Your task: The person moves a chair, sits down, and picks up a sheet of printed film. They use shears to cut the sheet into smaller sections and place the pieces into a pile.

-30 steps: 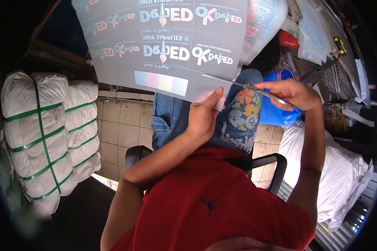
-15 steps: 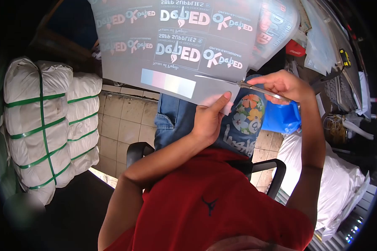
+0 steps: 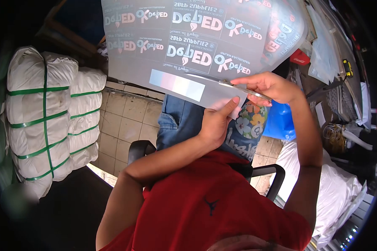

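Note:
A large translucent sheet [image 3: 130,58] with printed logos and a strip of pale colour blocks [image 3: 177,85] spreads over my lap. My left hand [image 3: 217,123] pinches its lower right corner, thumb on top. My right hand [image 3: 272,88] is closed on the handles of metal scissors [image 3: 226,83]. The scissor blades lie along the sheet, between the logos and the colour strip, and point left. The edge right of the blades looks cut, with the corner strip in my left hand.
White bales with green straps [image 3: 37,113] stand at the left. A blue plastic bag [image 3: 280,119] and a white sack [image 3: 335,188] lie at the right. A chair armrest [image 3: 274,173] is beside me. A yellow tape measure [image 3: 347,67] sits at the upper right.
The scissors and my right hand have moved left along the sheet, further into it. The sheet and my left hand have shifted slightly right and down in view.

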A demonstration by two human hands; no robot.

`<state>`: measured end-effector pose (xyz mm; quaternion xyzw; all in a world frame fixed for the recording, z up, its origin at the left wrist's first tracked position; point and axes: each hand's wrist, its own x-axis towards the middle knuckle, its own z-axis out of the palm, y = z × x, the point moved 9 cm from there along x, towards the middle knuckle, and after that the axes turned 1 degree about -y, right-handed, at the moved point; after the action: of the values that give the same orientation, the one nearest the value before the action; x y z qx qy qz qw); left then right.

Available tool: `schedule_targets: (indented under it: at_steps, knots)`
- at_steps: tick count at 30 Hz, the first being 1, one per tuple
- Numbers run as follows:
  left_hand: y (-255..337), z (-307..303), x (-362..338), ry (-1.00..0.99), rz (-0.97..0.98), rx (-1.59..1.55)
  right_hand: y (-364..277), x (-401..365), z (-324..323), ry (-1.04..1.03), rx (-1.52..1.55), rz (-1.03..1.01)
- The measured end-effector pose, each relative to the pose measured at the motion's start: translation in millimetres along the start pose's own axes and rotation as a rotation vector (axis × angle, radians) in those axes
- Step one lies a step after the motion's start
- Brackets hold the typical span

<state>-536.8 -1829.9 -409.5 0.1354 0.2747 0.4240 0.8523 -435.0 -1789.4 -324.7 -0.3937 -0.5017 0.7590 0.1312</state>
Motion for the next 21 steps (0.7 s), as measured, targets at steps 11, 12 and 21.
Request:
schedule_targets:
  at_steps: [11,12,21]
  knots:
    - [-5,11,-8,-0.034,0.003,-0.038,-7,40,3,0.026,-0.253,-0.145]
    - [-2,15,-10,-0.045,-0.007,-0.039,-9,44,4,0.023,-0.255,-0.144]
    - [1,15,-15,-0.04,0.026,-0.073,-16,74,11,0.008,-0.312,-0.098]
